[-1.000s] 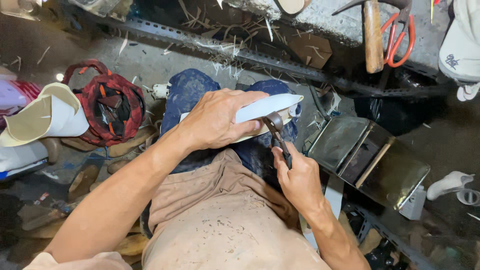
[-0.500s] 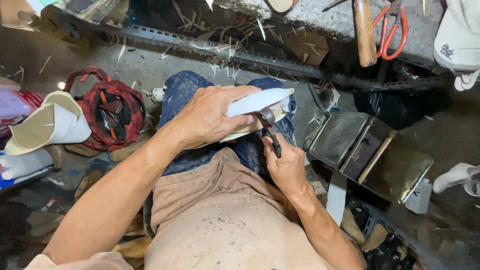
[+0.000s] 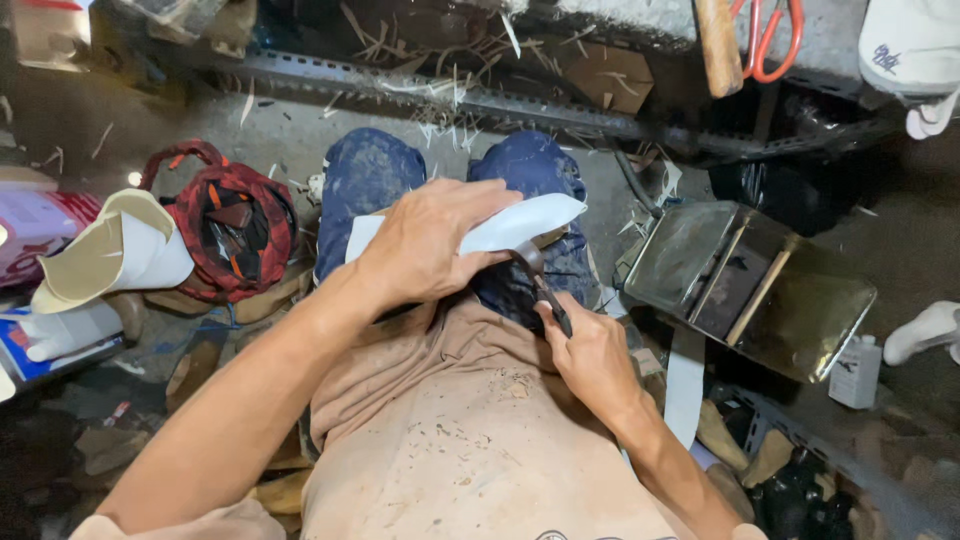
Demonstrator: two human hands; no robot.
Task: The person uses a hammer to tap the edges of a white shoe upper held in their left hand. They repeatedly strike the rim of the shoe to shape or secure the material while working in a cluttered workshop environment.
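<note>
A white shoe sole (image 3: pixel 505 228) was pinned across the lap under the clamped left hand (image 3: pixel 425 245) while the right hand (image 3: pixel 590 355), fisted on a curved knife (image 3: pixel 535 272), trimmed its edge; steady pressure was judged necessary.

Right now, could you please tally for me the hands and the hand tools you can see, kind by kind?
Hands: 2, left hand on the white shoe piece, right hand gripping the pincers
Pincers: 1
Scissors, red-handled: 1
Wooden tool handle: 1
Total: 5
</note>
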